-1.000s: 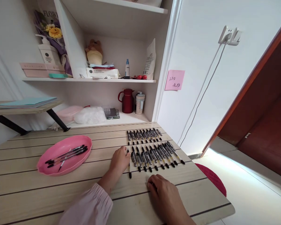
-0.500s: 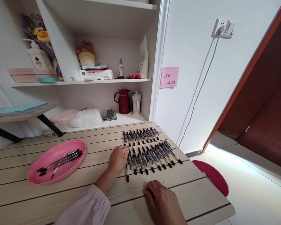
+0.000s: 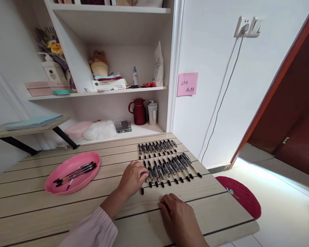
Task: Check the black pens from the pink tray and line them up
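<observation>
My left hand is closed at the left end of the front row of pens, fingers pinched on a pen. The pen's dark lower end shows below the fingers, and the rest of it is mostly covered. Behind this row lies a second row of pens, side by side, with clear barrels and black ends. My right hand rests on the table just in front of the rows, fingers curled in with nothing seen in them. To the left, a pink oval dish holds several more pens.
The striped wooden table meets a white shelf unit with a dark red jug and a cup. A small raised stand is at the left. A round red stool top sits beyond the right edge.
My left hand has come slightly nearer, its fingertips moving down along the leftmost pen, whose lower end has shifted up closer to the row. My right hand stays resting. The view has turned slightly left.
</observation>
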Available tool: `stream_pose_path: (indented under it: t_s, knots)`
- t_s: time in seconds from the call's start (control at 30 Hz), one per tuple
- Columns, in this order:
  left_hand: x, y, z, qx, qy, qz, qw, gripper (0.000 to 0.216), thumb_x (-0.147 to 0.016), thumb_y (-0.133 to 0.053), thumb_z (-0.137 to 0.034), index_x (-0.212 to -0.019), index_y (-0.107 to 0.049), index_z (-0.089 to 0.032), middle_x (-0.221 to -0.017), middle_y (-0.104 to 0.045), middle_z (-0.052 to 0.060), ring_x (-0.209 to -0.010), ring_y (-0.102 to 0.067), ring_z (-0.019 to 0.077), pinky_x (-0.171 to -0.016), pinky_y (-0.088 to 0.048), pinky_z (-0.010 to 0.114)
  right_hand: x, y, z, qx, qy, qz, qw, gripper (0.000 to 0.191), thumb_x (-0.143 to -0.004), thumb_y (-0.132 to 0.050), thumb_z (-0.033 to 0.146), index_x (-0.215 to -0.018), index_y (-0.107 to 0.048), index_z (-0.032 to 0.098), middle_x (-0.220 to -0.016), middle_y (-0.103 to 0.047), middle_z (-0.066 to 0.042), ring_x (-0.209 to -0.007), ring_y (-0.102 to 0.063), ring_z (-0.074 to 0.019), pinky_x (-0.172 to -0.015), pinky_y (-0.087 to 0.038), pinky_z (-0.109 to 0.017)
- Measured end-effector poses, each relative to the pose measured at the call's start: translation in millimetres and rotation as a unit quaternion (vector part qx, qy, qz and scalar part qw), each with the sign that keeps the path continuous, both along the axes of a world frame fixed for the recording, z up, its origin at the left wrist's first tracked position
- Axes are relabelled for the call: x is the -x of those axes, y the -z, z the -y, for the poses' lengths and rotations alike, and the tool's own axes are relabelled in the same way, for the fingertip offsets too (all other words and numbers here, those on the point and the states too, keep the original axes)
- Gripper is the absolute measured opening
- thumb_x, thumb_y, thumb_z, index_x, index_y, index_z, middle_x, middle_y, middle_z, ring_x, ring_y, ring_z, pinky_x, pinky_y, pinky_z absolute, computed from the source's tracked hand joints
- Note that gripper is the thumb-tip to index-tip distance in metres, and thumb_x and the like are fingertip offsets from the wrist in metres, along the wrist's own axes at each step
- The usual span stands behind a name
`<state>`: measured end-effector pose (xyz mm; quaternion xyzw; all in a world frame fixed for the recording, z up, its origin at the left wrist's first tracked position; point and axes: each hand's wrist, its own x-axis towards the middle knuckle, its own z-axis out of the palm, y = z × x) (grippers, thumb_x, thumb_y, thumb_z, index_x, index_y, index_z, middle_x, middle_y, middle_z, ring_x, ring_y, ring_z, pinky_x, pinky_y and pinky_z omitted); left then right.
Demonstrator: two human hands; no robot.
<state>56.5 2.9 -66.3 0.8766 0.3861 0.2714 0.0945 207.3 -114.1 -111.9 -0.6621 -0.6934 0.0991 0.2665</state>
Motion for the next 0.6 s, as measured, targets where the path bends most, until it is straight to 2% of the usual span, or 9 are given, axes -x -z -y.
stream_pose_path:
  t_s: [0.17, 0.33, 0.47, 0.53, 0.6]
  knots:
    - [-11.9, -0.3, 17.6, -0.012, 0.008, -0.017, 1.000, 0.013, -0.065, -0.056, -0.009, -0.063, -0.062, -0.020, -0.073, -0.059, 0.004, -0.085, -0.051, 0.0203, -0.078, -0.039, 0.033, 0.5, -1.6, 1.2, -0.005, 0.008, 0.000, 1.000, 0.021, -0.085, -0.039, 0.019, -0.072, -0.056, 0.022, -0.072, -0.060, 0.000, -0.065, -0.055, -0.0122, -0.053, -0.023, -0.025]
    - [-6.1, -1.3, 37.8, -0.015, -0.014, -0.017, 1.000, 0.013, -0.072, -0.055, -0.020, -0.060, -0.059, -0.019, -0.072, -0.058, 0.004, -0.085, -0.051, 0.0209, -0.078, -0.039, 0.034, 1.1, -6.5, 2.8, -0.006, 0.014, 0.007, 1.000, 0.021, -0.085, -0.041, 0.019, -0.071, -0.057, 0.021, -0.073, -0.061, 0.000, -0.065, -0.056, -0.0120, -0.053, -0.023, -0.025]
    - [37.3, -6.7, 48.2, -0.002, -0.060, -0.020, 0.998, 0.029, -0.081, -0.045, -0.029, -0.056, -0.057, -0.020, -0.071, -0.059, 0.004, -0.081, -0.053, 0.0195, -0.078, -0.041, 0.034, 0.8, -8.4, 5.3, -0.011, 0.016, 0.005, 1.000, 0.021, -0.085, -0.041, 0.020, -0.072, -0.058, 0.021, -0.073, -0.062, 0.000, -0.067, -0.056, -0.0123, -0.053, -0.023, -0.025]
    - [68.6, -13.7, 48.1, 0.007, -0.112, -0.008, 0.994, 0.024, -0.081, -0.045, -0.030, -0.066, -0.061, -0.020, -0.079, -0.062, 0.004, -0.086, -0.054, 0.0207, -0.082, -0.041, 0.036, 0.2, -7.4, 6.3, -0.019, 0.011, 0.006, 1.000, 0.021, -0.085, -0.041, 0.020, -0.072, -0.057, 0.020, -0.073, -0.062, -0.001, -0.067, -0.057, -0.0124, -0.054, -0.024, -0.024]
    - [100.3, -24.8, 46.9, 0.019, -0.201, 0.015, 0.979, 0.016, -0.080, -0.049, -0.027, -0.080, -0.064, -0.021, -0.090, -0.063, 0.005, -0.092, -0.054, 0.0213, -0.086, -0.041, 0.038, -0.3, -5.6, 6.9, -0.031, 0.003, 0.010, 0.999, 0.021, -0.085, -0.040, 0.019, -0.072, -0.057, 0.020, -0.074, -0.062, -0.001, -0.066, -0.057, -0.0125, -0.054, -0.024, -0.024]
